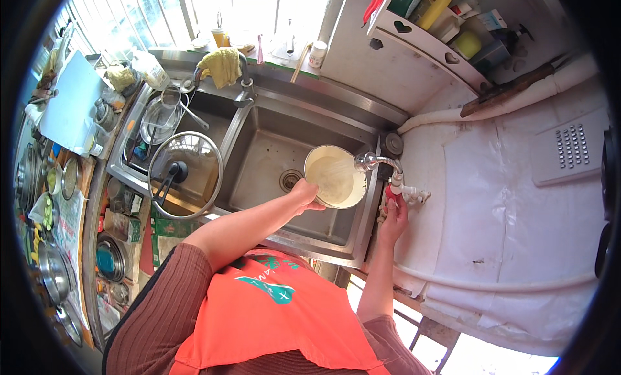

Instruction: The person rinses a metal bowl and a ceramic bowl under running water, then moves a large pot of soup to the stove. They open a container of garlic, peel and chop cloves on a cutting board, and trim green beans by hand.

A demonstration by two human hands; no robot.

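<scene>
My left hand (308, 196) grips the near left rim of a cream-coloured pot or basin (335, 183) and holds it over the right bowl of a steel sink (264, 147). Water sprays into it from a metal faucet head (365, 162) on a flexible neck. At the right, my right hand (395, 217) has its fingers on the red valve knob (392, 191) below that neck. A round drain strainer (290, 180) shows in the sink's floor, left of the pot.
A glass lid (186, 176) with a steel rim lies over the left bowl, near strainers. A yellow cloth (220, 67) hangs on a second faucet. White pipe (524, 99) runs along the right wall, below a shelf (427, 47). Crowded shelves stand at the left.
</scene>
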